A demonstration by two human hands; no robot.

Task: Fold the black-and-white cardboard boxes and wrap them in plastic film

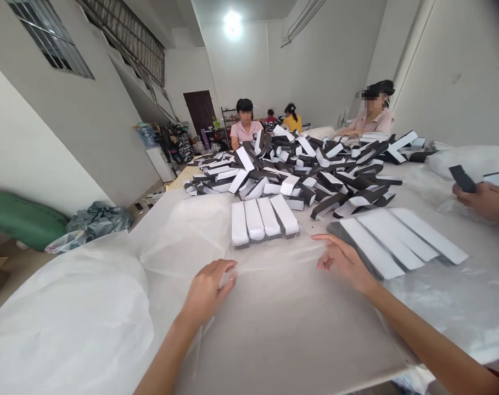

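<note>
A row of several white-topped, black-sided strips (263, 219) lies side by side on thin clear plastic film (274, 259) in front of me. My left hand (208, 289) is just nearer than the row's left end, thumb and fingers apart and curved. My right hand (343, 262) is beyond the row's right end, index finger stretched toward the left and the other fingers bent. A fold of the film runs between both hands; whether either hand touches it, I cannot tell. Neither hand visibly holds a strip.
Behind the row rises a large loose pile of black and white strips (290, 170). Another row of strips (401, 241) lies on plastic at right, near a co-worker's hand (483, 200) holding a black piece. White film (68, 318) bulges at left. Several people sit beyond the table.
</note>
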